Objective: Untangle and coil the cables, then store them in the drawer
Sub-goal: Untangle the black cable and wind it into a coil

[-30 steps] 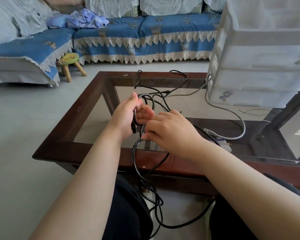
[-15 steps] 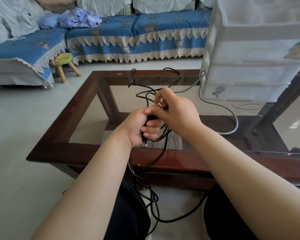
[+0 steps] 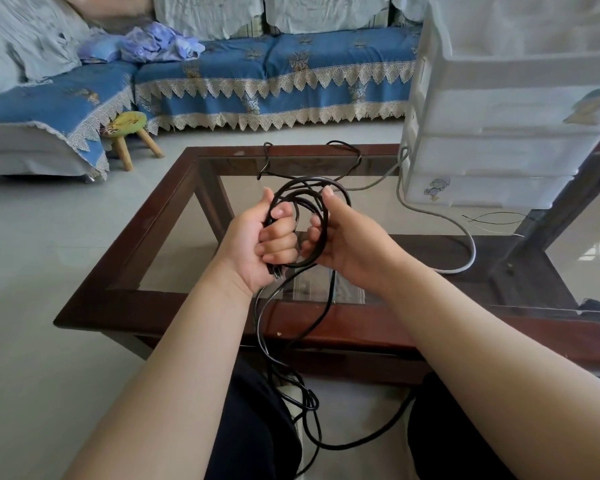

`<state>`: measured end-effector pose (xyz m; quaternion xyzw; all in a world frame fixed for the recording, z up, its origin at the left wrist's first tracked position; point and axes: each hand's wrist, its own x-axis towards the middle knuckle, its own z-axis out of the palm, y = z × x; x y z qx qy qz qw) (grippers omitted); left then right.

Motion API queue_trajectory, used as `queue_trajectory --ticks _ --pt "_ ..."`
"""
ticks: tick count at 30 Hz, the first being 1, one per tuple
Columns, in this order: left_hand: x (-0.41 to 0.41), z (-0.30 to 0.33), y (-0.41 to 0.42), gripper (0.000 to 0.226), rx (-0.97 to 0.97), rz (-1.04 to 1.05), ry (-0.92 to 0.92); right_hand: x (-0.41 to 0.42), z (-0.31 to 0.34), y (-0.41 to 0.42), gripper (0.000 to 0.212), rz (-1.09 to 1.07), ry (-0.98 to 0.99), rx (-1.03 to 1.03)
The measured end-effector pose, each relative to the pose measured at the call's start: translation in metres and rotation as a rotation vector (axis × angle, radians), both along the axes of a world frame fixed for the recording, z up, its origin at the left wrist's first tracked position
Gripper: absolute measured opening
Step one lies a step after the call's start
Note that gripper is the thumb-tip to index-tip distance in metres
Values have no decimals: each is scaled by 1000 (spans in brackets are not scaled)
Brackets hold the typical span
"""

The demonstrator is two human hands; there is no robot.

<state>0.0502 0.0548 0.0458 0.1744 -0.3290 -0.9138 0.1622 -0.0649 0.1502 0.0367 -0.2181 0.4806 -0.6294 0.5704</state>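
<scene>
Black cable (image 3: 303,195) is gathered into several loops held up between both hands above the near half of the bench (image 3: 146,299). Left hand (image 3: 257,244) has its fingers curled tight around one side of the loops, with a plug end poking out below the fist. Right hand (image 3: 343,240) grips the other side, thumb up against the top of the loops and fingers wrapped round the strands. More of it hangs from the hands over the bench's near edge and lies tangled on the floor between the knees, and a stretch runs off across the glass to the far edge. Grey cable (image 3: 465,233) curves over the glass beside the white drawers (image 3: 499,157) at the right.
</scene>
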Motion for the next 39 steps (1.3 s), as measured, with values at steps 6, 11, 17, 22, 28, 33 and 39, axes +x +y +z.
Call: queue_trajectory --ticks 6,11,17,22,28,33,39 --pt "-2 -3 4 59 8 22 27 -5 2 1 28 163 -359 -132" --pt "1 -1 5 58 -32 50 -7 -6 0 -1 27 170 -388 -174" --pt "-1 0 7 45 9 52 -9 2 -4 -5 28 42 -382 -168" --pt "-1 -2 5 41 -23 52 -27 12 -10 -10 29 -73 -259 -141" --pt "1 -2 1 42 -101 -6 -215 5 -16 -2 38 -401 946 153" --pt "1 -4 7 46 -182 -96 -333 -5 -8 0 45 -345 1783 -258" --pt "-1 -3 11 42 -190 -128 -292 -11 -1 0 17 -156 1393 -112"
